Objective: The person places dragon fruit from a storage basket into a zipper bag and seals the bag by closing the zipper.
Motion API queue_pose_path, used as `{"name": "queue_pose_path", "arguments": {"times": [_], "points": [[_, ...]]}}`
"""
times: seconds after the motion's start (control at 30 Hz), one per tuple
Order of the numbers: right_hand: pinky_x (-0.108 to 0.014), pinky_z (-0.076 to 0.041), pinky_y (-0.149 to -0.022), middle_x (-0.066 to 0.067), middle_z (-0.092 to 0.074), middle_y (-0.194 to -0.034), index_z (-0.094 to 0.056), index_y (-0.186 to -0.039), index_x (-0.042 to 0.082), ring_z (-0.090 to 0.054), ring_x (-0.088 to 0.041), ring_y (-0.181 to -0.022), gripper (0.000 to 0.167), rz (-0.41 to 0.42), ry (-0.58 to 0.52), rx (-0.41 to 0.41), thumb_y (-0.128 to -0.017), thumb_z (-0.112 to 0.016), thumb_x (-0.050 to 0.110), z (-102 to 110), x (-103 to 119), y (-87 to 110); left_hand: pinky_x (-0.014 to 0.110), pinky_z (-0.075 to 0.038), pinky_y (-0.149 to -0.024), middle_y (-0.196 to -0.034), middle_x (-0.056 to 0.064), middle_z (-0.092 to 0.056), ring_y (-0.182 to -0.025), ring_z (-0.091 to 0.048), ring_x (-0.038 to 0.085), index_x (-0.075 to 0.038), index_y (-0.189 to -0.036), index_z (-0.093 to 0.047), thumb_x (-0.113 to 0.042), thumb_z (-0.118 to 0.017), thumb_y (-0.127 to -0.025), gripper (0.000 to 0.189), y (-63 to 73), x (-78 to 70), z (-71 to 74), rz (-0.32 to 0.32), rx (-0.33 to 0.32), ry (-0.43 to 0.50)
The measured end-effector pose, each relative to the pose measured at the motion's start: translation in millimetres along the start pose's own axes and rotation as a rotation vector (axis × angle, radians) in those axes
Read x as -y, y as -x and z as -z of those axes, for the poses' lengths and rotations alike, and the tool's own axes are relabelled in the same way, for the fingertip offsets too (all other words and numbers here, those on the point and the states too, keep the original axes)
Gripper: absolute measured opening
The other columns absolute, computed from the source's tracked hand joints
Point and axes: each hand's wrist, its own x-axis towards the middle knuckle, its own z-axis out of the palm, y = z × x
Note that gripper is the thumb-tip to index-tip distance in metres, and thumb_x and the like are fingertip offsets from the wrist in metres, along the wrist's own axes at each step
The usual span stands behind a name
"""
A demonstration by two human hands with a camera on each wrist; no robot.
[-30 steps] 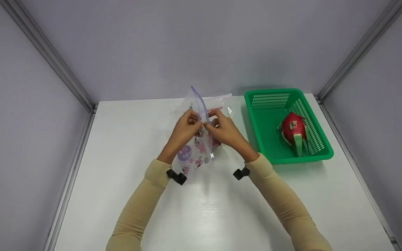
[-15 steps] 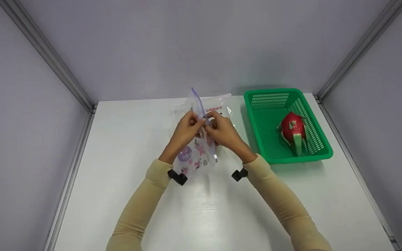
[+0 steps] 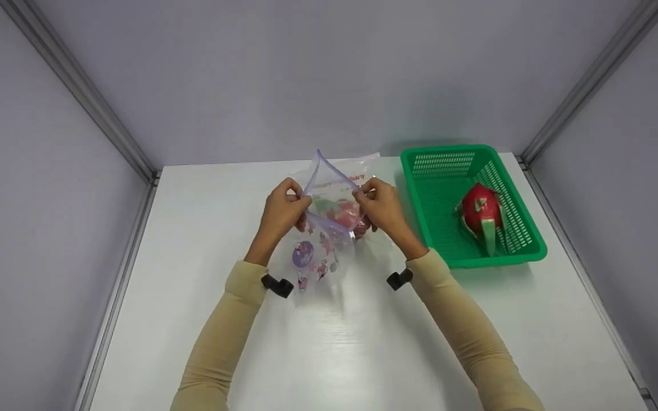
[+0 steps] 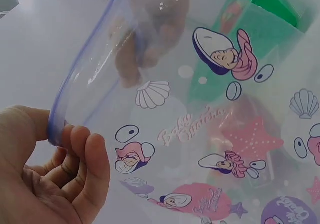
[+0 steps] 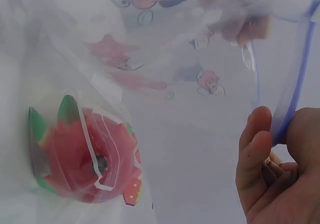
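A clear zip-lock bag (image 3: pixel 322 251) with a purple-blue zip edge and printed shells and starfish stands upright between my hands. Its mouth is spread into a wide diamond. My left hand (image 3: pixel 283 208) pinches the left lip between thumb and fingers, seen close in the left wrist view. Opposite it, my right hand (image 3: pixel 385 210) pinches the right lip. Behind this bag lies a second clear bag (image 3: pixel 370 162) with red lettering. A red dragon fruit with green tips (image 5: pixel 85 159) shows inside that second bag in the right wrist view; the head view shows it partly through plastic.
At the right of the white table (image 3: pixel 203 240) stands a green plastic basket (image 3: pixel 412 200) with slotted walls. Another red dragon fruit (image 3: pixel 480 206) lies in it. Grey walls (image 3: pixel 329 74) enclose the table at the back and sides.
My hands were close together at the zip edge, with the bag's lips nearly together. They have moved apart, left and right, and the mouth has spread wide.
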Motion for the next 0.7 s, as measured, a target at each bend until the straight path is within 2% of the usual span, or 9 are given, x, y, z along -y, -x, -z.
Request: {"name": "queue_pose_path", "arguments": {"times": [0.17,0.37,0.53,0.63,0.7], "points": [[-0.024,-0.044,-0.033,-0.013,-0.067,-0.06,-0.06,-0.094,0.002,-0.057,-0.014,-0.036,0.015,-0.062,-0.055,0.01,-0.105,-0.063,0.012,7,-7,-3.0,0.025,-0.048,-0.041,-0.055,-0.002,-0.056,-0.041,-0.048,0.009,-0.011,-0.102,-0.053,-0.013,-0.059,-0.097,0.008,-1.4,3.3,15.7,0.034,-0.036,0.005],[-0.024,-0.045,-0.034,-0.027,-0.069,-0.067,-0.061,-0.094,0.002,-0.055,-0.009,-0.036,0.017,-0.097,-0.033,-0.018,-0.105,-0.063,0.014,15,-13,-5.0,0.024,-0.045,-0.041,-0.055,-0.002,-0.055,-0.04,-0.046,0.009,-0.01,-0.103,-0.053,-0.011,-0.056,-0.099,0.005,-0.9,8.3,30.7,0.029,-0.069,0.022],[-0.024,-0.045,-0.033,-0.017,-0.067,-0.061,-0.059,-0.094,0.002,-0.055,-0.009,-0.036,0.016,-0.117,-0.032,-0.021,-0.105,-0.062,0.013,18,-16,-5.8,0.022,-0.043,-0.04,-0.054,-0.003,-0.053,-0.04,-0.045,0.008,-0.01,-0.101,-0.054,-0.01,-0.057,-0.099,0.004,-1.8,11.7,36.4,0.043,-0.083,0.032],[-0.024,-0.045,-0.034,-0.025,-0.067,-0.064,-0.059,-0.094,0.003,-0.055,-0.009,-0.036,0.016,-0.131,-0.034,-0.014,-0.106,-0.061,0.014,17,-16,-6.0,0.022,-0.044,-0.04,-0.055,-0.004,-0.053,-0.041,-0.045,0.007,-0.011,-0.1,-0.054,-0.01,-0.057,-0.099,0.003,-2.3,13.3,37.4,0.051,-0.085,0.037],[-0.024,-0.045,-0.034,-0.024,-0.067,-0.064,-0.059,-0.095,0.003,-0.055,-0.01,-0.036,0.016,-0.133,-0.043,-0.012,-0.106,-0.061,0.014,17,-17,-5.9,0.023,-0.045,-0.041,-0.055,-0.003,-0.054,-0.041,-0.046,0.008,-0.01,-0.102,-0.055,-0.01,-0.057,-0.099,0.004,-2.3,13.9,37.7,0.048,-0.077,0.044]]}}
